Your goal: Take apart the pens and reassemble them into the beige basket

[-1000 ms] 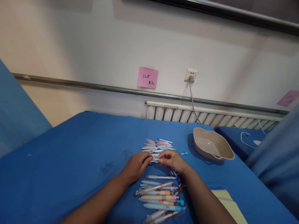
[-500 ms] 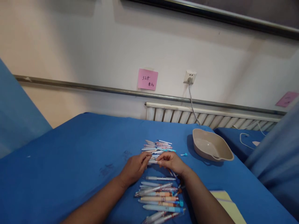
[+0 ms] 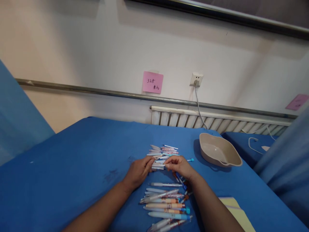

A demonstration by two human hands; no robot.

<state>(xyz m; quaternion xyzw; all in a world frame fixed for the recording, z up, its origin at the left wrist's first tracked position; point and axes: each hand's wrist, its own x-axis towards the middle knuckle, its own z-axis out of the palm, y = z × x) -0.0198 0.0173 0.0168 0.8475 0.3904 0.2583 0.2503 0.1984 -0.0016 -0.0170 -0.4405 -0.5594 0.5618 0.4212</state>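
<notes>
The right hand (image 3: 180, 166) pinches a thin white stick (image 3: 159, 165); the left hand (image 3: 139, 170) is near its other end, its grip I cannot tell. Pens (image 3: 165, 205) lie nearby.

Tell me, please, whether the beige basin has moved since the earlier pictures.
No: judged against the wall socket, the beige basin shows no shift of its own, sitting below and slightly right of it as before.
</notes>
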